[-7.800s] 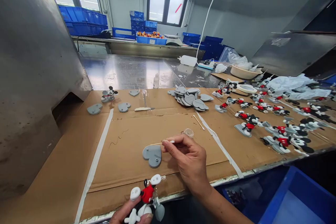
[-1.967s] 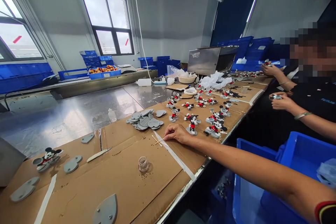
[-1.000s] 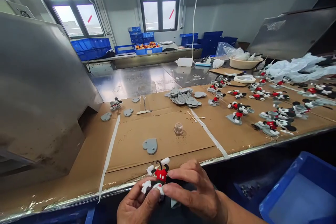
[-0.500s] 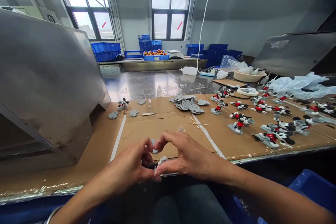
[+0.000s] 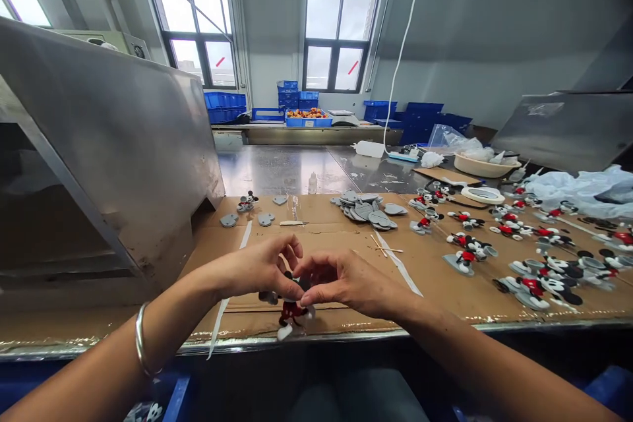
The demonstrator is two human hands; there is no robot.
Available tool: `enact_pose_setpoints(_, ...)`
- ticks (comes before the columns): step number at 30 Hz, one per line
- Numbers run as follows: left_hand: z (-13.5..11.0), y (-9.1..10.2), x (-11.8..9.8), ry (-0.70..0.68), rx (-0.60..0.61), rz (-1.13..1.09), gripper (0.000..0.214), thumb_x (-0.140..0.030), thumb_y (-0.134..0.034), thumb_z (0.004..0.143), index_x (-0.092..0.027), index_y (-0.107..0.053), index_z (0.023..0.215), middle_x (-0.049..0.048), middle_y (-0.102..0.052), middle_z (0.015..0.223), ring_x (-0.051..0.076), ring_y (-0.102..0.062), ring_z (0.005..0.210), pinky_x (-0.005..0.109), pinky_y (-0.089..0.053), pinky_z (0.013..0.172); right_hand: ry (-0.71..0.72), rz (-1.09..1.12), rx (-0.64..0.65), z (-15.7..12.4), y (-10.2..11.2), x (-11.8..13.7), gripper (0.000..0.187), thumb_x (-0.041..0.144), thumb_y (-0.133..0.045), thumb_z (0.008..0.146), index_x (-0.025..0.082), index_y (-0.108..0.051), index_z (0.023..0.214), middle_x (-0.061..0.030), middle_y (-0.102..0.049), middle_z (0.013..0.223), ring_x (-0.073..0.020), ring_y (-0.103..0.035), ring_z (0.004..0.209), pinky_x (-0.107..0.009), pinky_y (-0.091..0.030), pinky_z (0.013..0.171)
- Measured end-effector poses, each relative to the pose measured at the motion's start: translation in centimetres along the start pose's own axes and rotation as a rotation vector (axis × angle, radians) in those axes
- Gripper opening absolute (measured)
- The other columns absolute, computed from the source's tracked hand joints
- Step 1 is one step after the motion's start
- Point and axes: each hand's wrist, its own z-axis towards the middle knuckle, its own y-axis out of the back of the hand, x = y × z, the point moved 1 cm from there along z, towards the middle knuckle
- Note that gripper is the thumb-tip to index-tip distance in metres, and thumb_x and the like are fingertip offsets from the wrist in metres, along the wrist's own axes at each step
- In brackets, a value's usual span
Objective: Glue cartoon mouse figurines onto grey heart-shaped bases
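Between my two hands is a mouse figurine with a red body, black ears and white feet, held near the front edge of the cardboard. My left hand closes on its head from the left, thumb across it. From the right, the thumb and fingers of my right hand pinch the same figurine. Its head is mostly hidden by my fingers. Beyond my hands lie a white-handled knife, a grey heart-shaped base and a heap of such grey bases.
Several mouse figurines spread over the right side of the cardboard. Cotton swabs lie right of centre. A large metal box stands at the left. A small bottle and a tape roll are farther back.
My hands have raised the figurine, so its red body and white feet now show below them. The view has tilted up and turned slightly left.
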Motion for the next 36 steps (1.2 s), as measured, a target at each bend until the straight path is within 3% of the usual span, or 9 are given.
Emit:
enact_pose_setpoints(6, 1.3, -0.1, 0.0, -0.018, -0.019, -0.002, 0.047, -0.023, -0.083, 0.054, -0.021, -0.047, 0.084, -0.0073, -0.055, 0.067, 0.012, -0.051, 0.053, 0.026, -0.039, 0.047, -0.051, -0.237, -0.095, 0.2, -1.1, 0.2, 0.022, 0.016, -0.081, 0.065, 0.021, -0.070, 0.084, 0.0021, -0.069, 0.075, -0.0156, -0.062, 0.072, -0.023, -0.044, 0.061)
enact_pose_setpoints(9, 1.2, 1.7, -0.1, -0.059, -0.052, 0.005, 0.039, -0.028, -0.081, 0.060, -0.019, -0.056, 0.089, -0.0025, -0.062, 0.072, 0.015, -0.059, 0.067, 0.029, -0.045, 0.061, -0.038, -0.211, -0.093, 0.6, -0.8, 0.0, 0.020, 0.013, -0.074, 0.069, 0.021, -0.071, 0.087, 0.0011, -0.070, 0.079, -0.0157, -0.063, 0.074, -0.025, -0.047, 0.065)
enact_pose_setpoints(12, 1.1, 4.3, 1.8, -0.094, -0.221, 0.029, 0.047, -0.040, -0.077, 0.066, -0.019, -0.061, 0.106, 0.0028, -0.068, 0.088, 0.020, -0.063, 0.087, 0.035, -0.045, 0.082, -0.018, -0.045, -0.167, 1.0, 0.5, -0.6, 0.027, 0.020, -0.072, 0.072, 0.019, -0.071, 0.099, -0.0021, -0.073, 0.084, -0.0168, -0.066, 0.074, -0.030, -0.051, 0.071)
enact_pose_setpoints(14, 1.4, 4.8, 4.4, -0.096, -0.371, 0.066, 0.045, -0.042, -0.073, 0.069, -0.018, -0.062, 0.104, 0.0039, -0.067, 0.086, 0.022, -0.063, 0.086, 0.038, -0.044, 0.084, 0.015, 0.054, -0.274, 1.1, 1.5, -1.1, 0.028, 0.025, -0.073, 0.071, 0.018, -0.070, 0.099, -0.0033, -0.074, 0.083, -0.0173, -0.067, 0.074, -0.032, -0.051, 0.074)
enact_pose_setpoints(17, 2.1, 2.9, 8.7, -0.095, -0.481, 0.167, 0.036, -0.033, -0.070, 0.070, -0.015, -0.065, 0.100, 0.0114, -0.069, 0.097, 0.027, -0.062, 0.093, 0.043, -0.044, 0.086, 0.043, 0.113, -0.394, 1.2, 2.5, -2.2, 0.026, 0.028, -0.075, 0.071, 0.018, -0.068, 0.093, -0.0027, -0.074, 0.080, -0.0158, -0.067, 0.071, -0.031, -0.051, 0.074)
enact_pose_setpoints(20, 2.7, -0.5, 11.2, -0.148, -0.497, 0.288, 0.040, -0.028, -0.076, 0.069, -0.019, -0.069, 0.107, 0.0107, -0.068, 0.109, 0.029, -0.054, 0.106, 0.044, -0.039, 0.093, 0.026, 0.115, -0.496, 1.1, 2.5, -3.6, 0.028, 0.030, -0.077, 0.069, 0.017, -0.068, 0.092, -0.0034, -0.074, 0.080, -0.0166, -0.068, 0.074, -0.031, -0.051, 0.073)
enact_pose_setpoints(23, 3.1, -2.4, 11.6, -0.177, -0.508, 0.374, 0.044, -0.033, -0.080, 0.068, -0.020, -0.070, 0.110, 0.0095, -0.066, 0.109, 0.030, -0.051, 0.106, 0.045, -0.035, 0.095, 0.012, 0.112, -0.583, 1.1, 2.1, -4.9, 0.033, 0.032, -0.080, 0.066, 0.017, -0.070, 0.093, -0.0044, -0.074, 0.082, -0.0191, -0.069, 0.078, -0.031, -0.052, 0.074)
enact_pose_setpoints(30, 3.6, -3.6, 11.7, -0.149, -0.584, 0.381, 0.039, -0.038, -0.083, 0.065, -0.024, -0.075, 0.101, 0.0077, -0.066, 0.097, 0.033, -0.050, 0.099, 0.049, -0.034, 0.090, 0.009, 0.189, -0.677, 0.7, 1.3, -5.7, 0.032, 0.030, -0.083, 0.062, 0.018, -0.073, 0.090, -0.0033, -0.075, 0.080, -0.0180, -0.069, 0.075, -0.030, -0.054, 0.071)
enact_pose_setpoints(36, 3.0, -2.6, 11.4, -0.192, -0.584, 0.135, 0.044, -0.044, -0.073, 0.074, -0.021, -0.070, 0.111, 0.0078, -0.069, 0.111, 0.028, -0.056, 0.109, 0.044, -0.040, 0.098, 0.014, 0.212, -0.573, 0.1, 0.6, -5.7, 0.029, 0.026, -0.082, 0.064, 0.019, -0.073, 0.091, -0.0031, -0.077, 0.083, -0.0187, -0.071, 0.080, -0.031, -0.055, 0.077)
